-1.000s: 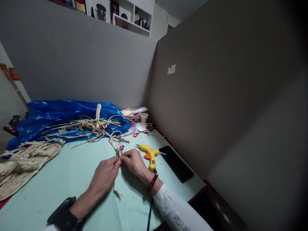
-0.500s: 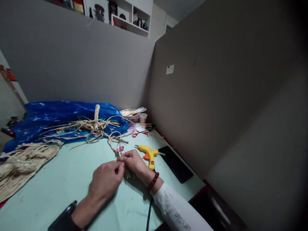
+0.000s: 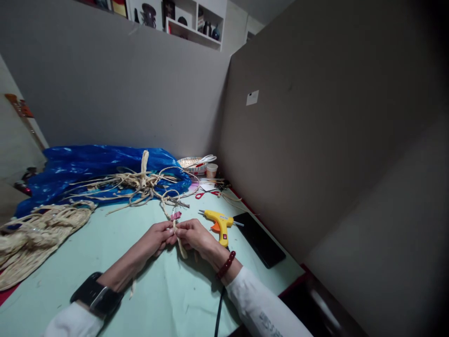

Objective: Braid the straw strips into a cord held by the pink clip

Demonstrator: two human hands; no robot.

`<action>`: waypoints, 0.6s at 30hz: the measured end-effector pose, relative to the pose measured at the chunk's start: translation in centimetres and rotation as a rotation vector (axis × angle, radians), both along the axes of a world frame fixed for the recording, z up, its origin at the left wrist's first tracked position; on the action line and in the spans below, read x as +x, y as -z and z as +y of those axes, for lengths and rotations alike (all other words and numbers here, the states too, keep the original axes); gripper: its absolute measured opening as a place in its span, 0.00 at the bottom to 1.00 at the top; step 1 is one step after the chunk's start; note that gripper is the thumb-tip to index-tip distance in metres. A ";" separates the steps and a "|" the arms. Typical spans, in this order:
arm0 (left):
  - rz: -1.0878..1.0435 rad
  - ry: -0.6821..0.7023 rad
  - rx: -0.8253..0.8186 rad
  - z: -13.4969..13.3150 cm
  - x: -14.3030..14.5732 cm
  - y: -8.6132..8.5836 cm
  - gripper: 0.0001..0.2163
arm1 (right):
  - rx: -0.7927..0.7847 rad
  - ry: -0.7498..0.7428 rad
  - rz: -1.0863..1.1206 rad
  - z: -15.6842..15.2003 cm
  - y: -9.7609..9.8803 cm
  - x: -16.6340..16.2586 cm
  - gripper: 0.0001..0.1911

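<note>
My left hand (image 3: 157,239) and my right hand (image 3: 196,238) meet over the table, their fingers pinched on a pale straw braid (image 3: 174,225). A pink clip (image 3: 176,216) sits on the braid just beyond my fingertips. One flat loose strand (image 3: 183,250) hangs down between the hands toward me. Beyond the clip the braided cord (image 3: 163,206) curves away to a heap of straw strands (image 3: 142,180). The fingertips partly cover the part of the braid they grip. To the right of my right hand lies a yellow glue gun (image 3: 220,221) with an orange trigger.
A black phone (image 3: 261,241) lies right of the glue gun. Red-handled scissors (image 3: 206,194), a paper cup (image 3: 211,170) and a basket (image 3: 191,163) stand farther back. A blue plastic bag (image 3: 80,161) is behind the straw; a woven straw piece (image 3: 45,234) lies left. Grey partitions (image 3: 140,93) enclose the table.
My left hand has turned and its forearm has swung left, bringing the watch into view. Its fingers now pinch the braid beside my right hand. The view has shifted slightly.
</note>
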State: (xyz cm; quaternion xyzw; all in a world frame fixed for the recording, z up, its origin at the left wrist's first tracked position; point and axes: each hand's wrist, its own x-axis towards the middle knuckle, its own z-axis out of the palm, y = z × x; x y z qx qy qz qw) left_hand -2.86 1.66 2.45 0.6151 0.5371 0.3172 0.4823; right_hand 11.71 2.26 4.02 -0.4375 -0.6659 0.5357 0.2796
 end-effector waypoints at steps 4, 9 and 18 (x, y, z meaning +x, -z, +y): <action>0.019 -0.031 0.016 0.1 -0.4 0.1 0.15 | 0.222 0.050 -0.208 -0.5 -0.3 0.2 0.12; 0.168 -0.176 0.163 -0.1 -0.2 -0.4 0.12 | 0.460 0.144 -0.508 -1.6 -0.3 0.3 0.11; 0.242 -0.235 0.197 -0.8 0.0 -0.2 0.11 | 0.433 0.043 -0.543 -2.1 -0.2 -0.3 0.19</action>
